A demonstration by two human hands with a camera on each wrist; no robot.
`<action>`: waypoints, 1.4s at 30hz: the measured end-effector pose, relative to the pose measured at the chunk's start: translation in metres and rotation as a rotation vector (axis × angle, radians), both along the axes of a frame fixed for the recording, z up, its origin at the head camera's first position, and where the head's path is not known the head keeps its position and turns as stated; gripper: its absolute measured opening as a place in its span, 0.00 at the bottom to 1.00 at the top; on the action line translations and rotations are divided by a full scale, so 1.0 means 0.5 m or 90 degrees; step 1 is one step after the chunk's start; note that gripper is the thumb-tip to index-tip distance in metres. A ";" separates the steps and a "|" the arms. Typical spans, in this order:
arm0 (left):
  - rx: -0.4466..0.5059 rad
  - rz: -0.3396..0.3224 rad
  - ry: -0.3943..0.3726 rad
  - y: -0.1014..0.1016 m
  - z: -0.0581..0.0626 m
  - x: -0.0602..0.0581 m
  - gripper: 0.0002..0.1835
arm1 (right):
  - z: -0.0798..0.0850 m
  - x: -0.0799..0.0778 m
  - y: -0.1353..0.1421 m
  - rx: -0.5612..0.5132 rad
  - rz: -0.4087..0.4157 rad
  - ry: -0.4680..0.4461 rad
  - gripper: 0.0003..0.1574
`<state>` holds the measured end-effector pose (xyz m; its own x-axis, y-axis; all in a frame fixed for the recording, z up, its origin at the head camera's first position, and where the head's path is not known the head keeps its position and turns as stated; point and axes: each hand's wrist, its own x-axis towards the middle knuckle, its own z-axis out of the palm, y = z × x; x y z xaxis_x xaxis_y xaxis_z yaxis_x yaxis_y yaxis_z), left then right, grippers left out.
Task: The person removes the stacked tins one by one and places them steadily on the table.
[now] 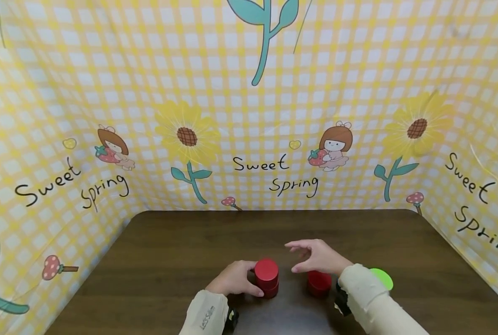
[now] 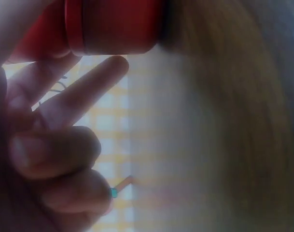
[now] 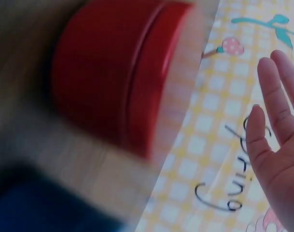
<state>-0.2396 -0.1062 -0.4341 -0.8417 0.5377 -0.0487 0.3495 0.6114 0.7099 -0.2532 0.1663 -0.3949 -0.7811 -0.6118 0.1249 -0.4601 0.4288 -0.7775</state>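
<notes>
My left hand (image 1: 233, 278) grips a round red tin (image 1: 266, 271), thumb on the near side and fingers behind. This tin sits on top of a second red tin (image 1: 271, 292). In the left wrist view, the lower tin (image 2: 122, 26) shows a lid seam, and the hand's other fingers (image 2: 84, 94) lie beside the stack. My right hand (image 1: 322, 256) is raised with fingers and thumb spread, holding nothing. Just below it a third red tin (image 1: 319, 284) stands on the table, its top partly covered by the hand; its lidded side (image 3: 103, 72) fills much of the right wrist view.
A bright green disc (image 1: 384, 279) lies beyond the right forearm, partly hidden by the sleeve (image 1: 368, 284). The dark wooden table (image 1: 169, 242) has a yellow checked cloth (image 1: 240, 116) hanging along its back and sides.
</notes>
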 end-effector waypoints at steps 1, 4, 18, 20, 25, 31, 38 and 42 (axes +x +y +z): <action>-0.003 0.001 -0.001 0.001 -0.001 -0.002 0.26 | -0.001 -0.001 -0.008 0.001 0.004 -0.002 0.35; -0.001 -0.004 0.002 0.001 -0.001 -0.008 0.24 | -0.005 -0.002 -0.031 0.003 0.007 -0.025 0.36; 0.033 0.003 -0.005 -0.004 -0.016 -0.006 0.21 | -0.044 0.002 -0.103 -0.034 0.078 -0.075 0.41; 0.026 0.004 -0.001 -0.001 -0.016 -0.007 0.21 | -0.045 0.002 -0.107 -0.025 0.071 -0.072 0.40; 0.000 0.001 0.010 0.010 -0.014 -0.010 0.22 | -0.046 0.006 -0.109 -0.016 0.053 -0.058 0.38; -0.010 0.008 0.006 0.025 -0.014 -0.012 0.21 | -0.050 0.009 -0.101 -0.022 0.039 -0.053 0.35; -0.023 0.019 -0.001 0.029 -0.007 -0.010 0.20 | -0.044 0.007 -0.098 -0.004 0.022 -0.047 0.34; -0.028 0.027 -0.008 0.028 -0.006 -0.009 0.19 | -0.040 0.006 -0.097 0.003 0.023 -0.052 0.34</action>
